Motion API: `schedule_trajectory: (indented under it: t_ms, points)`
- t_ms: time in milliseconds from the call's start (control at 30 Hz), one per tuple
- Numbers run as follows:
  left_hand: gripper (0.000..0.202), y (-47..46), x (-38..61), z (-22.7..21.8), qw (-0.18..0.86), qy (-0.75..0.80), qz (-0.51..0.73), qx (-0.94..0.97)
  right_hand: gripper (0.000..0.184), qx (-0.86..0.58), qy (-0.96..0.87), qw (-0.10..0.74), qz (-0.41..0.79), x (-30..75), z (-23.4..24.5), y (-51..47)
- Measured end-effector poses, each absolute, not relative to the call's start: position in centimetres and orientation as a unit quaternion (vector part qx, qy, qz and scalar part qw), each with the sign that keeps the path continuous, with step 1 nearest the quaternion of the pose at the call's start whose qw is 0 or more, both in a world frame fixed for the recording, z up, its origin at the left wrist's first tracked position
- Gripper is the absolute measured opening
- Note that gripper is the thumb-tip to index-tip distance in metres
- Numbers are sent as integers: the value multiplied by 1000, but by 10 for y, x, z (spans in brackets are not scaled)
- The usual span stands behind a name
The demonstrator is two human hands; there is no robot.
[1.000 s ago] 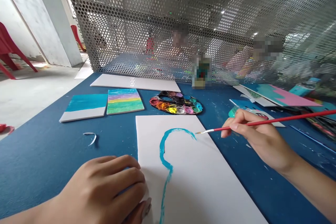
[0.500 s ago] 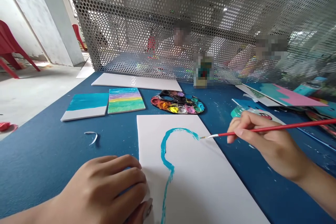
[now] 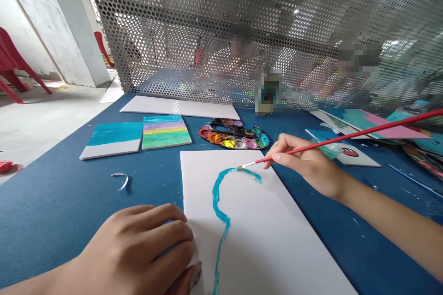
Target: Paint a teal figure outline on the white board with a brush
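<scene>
Right hand (image 3: pixel 308 163) pinches brush (image 3: pixel 346 137), tip on teal stroke (image 3: pixel 218 193). Left hand (image 3: pixel 138 249), gripping nothing, presses board (image 3: pixel 270 239) edge; its thumb could smear wet paint.

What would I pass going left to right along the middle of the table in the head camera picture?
Teal-and-white painted board → rainbow-striped painted board → paint palette → right hand holding a red paintbrush → pink-and-teal painting.
</scene>
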State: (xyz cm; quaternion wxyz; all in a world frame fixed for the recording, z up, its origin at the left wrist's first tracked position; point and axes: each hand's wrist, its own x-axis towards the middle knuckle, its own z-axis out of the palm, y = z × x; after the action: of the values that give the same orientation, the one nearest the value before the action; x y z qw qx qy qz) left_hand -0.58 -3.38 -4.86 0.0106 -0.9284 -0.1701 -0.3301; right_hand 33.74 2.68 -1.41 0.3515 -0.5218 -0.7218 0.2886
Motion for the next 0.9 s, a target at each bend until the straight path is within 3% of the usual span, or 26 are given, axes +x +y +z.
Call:
schedule_trajectory:
  t_ms: [400, 667, 900]
  points:
    - [25, -32, -7, -52, 11, -171, -330, -928, 33, -560, -698, 366, 256, 364, -18, 6]
    - [25, -34, -8, -50, 17, -173, -322, -931, 33, -528, -703, 425, 215, 367, -10, -14]
    - [25, -34, -5, -49, 10, -169, -326, -930, 33, -556, -727, 365, 171, 359, -15, -12]
